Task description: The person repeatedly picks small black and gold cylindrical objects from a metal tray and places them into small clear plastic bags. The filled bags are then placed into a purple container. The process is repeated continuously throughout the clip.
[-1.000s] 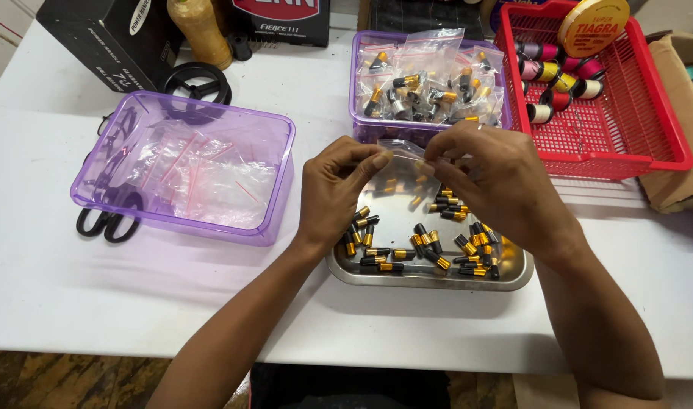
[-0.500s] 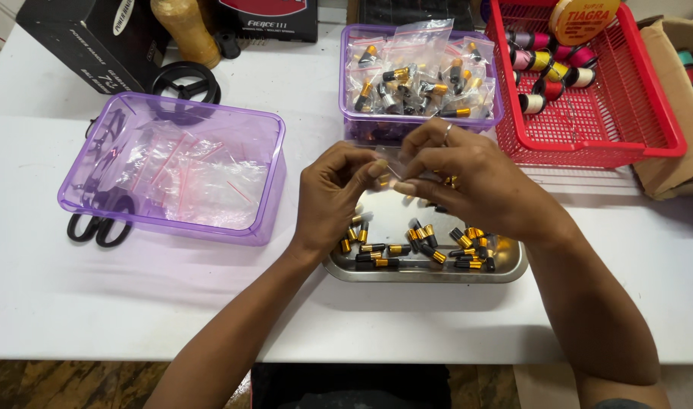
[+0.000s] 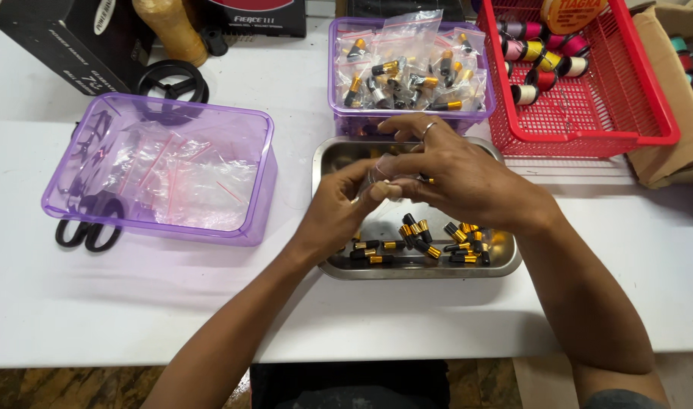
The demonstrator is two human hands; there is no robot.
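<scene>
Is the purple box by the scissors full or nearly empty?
Nearly empty: the purple box holds only a few flat clear bags, and its floor shows through.

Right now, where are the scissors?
In the head view, the scissors lie at the far left on the white table, mostly behind the purple bin, handles poking out at its near-left corner.

Left hand (image 3: 339, 208) and right hand (image 3: 445, 170) meet fingertip to fingertip, apparently pinching, forearms converging.

glossy steel tray (image 3: 339, 155), translucent plastic tub (image 3: 164, 231)
</scene>
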